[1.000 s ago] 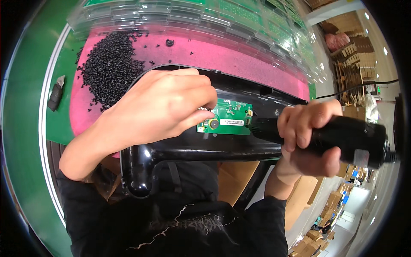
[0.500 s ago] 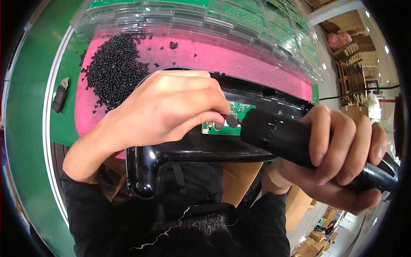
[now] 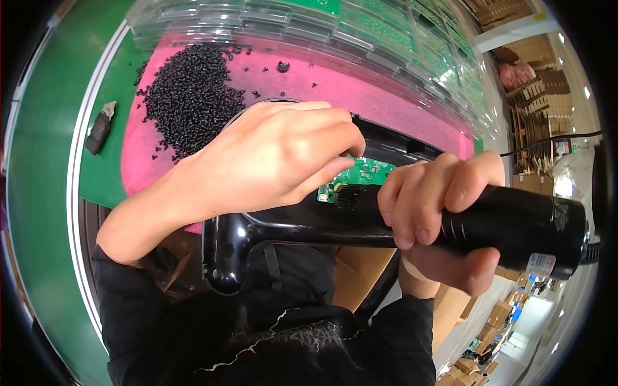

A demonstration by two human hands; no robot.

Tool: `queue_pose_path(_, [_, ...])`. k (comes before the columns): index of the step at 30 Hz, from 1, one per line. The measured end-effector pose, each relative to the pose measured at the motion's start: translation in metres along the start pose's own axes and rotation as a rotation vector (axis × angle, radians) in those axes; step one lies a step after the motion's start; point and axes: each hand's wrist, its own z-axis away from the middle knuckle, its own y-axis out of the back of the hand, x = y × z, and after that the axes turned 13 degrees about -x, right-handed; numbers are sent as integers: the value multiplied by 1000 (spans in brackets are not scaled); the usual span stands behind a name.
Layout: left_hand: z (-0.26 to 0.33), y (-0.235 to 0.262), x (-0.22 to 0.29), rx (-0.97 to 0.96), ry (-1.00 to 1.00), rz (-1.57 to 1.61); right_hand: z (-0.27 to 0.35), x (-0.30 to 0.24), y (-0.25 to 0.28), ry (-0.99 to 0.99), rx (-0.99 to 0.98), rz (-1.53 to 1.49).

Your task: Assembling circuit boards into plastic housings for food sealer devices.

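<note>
My right hand (image 3: 441,209) is wrapped round a black electric screwdriver (image 3: 524,225), held nearly level with its front end pointing left. That front end is down at the left part of a green circuit board (image 3: 374,170); its tip is hidden. The board lies in a glossy black plastic housing (image 3: 302,229), which has a curved arm toward me. My left hand (image 3: 277,154) reaches over the housing, thumb and fingers bent together at the board's left end. Whatever they hold, if anything, is hidden behind the knuckles.
A heap of small black screws (image 3: 190,96) covers the left part of a pink mat (image 3: 393,106), with some scattered loose. Behind stand clear plastic trays (image 3: 290,29) holding green boards. A dark wrapped piece (image 3: 98,134) lies at left. A cable (image 3: 553,138) runs at right.
The screwdriver has moved left and down onto the board, and my right hand grips it nearer its front. My left hand has shifted slightly right. The dark disc at its fingertips is out of sight.
</note>
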Motion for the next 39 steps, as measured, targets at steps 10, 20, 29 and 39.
queue_pose_path(10, [2,-2,-1,39,-36,-16,-4,8,-7,-7,-10,-9])
queue_pose_path(20, [3,0,3,52,12,-19,-4,10,-3,-15,-130,-184])
queue_pose_path(29, [3,-1,3,54,24,-24,-7,10,-13,-61,-20,70])
queue_pose_path(39, [3,27,-5,174,88,-138,-1,7,-4,-61,241,-33])
